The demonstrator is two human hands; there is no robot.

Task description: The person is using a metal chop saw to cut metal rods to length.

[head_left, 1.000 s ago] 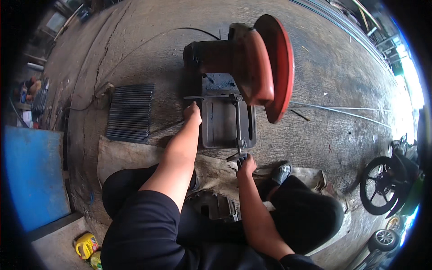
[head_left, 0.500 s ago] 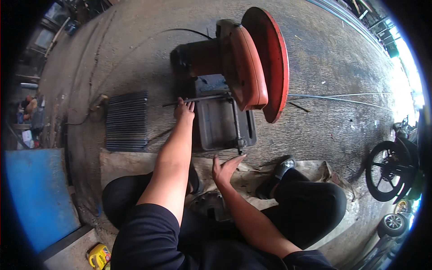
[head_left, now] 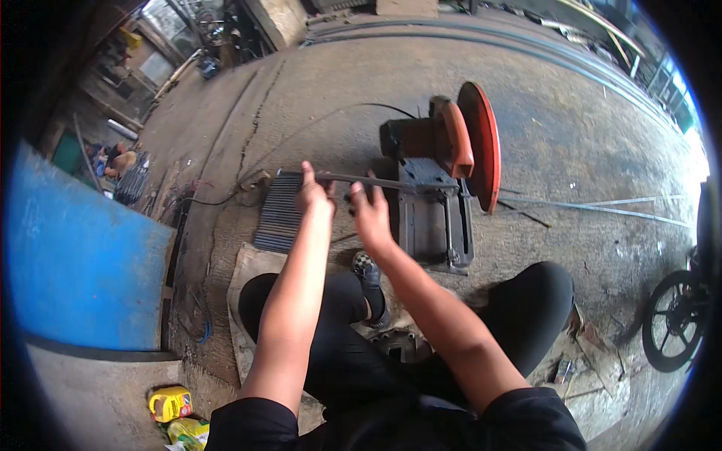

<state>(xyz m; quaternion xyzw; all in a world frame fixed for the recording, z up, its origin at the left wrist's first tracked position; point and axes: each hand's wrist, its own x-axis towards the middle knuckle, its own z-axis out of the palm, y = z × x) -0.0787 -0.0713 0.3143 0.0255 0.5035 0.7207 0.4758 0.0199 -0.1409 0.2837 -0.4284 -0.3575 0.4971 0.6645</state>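
Note:
A dark metal bar lies across the base of an orange-red cut-off saw and reaches left toward my hands. My left hand is closed around its left end, with one finger stretched upward. Further along the bar, my right hand has its fingers at the bar and appears to grip it; blur hides the exact contact. The saw's large red disc guard stands upright on its right side. The grey base and its clamp screw lie to the right of my right hand.
A neat row of cut dark bars lies on the floor left of the saw. A blue panel stands at the left, above a yellow container. Long thin rods extend right from the saw. A motorcycle wheel is at the far right.
The view has shifted, showing more of the left side. My right hand has moved from the clamp screw's near end up to the bar beside my left hand. The bar now extends further left of the saw.

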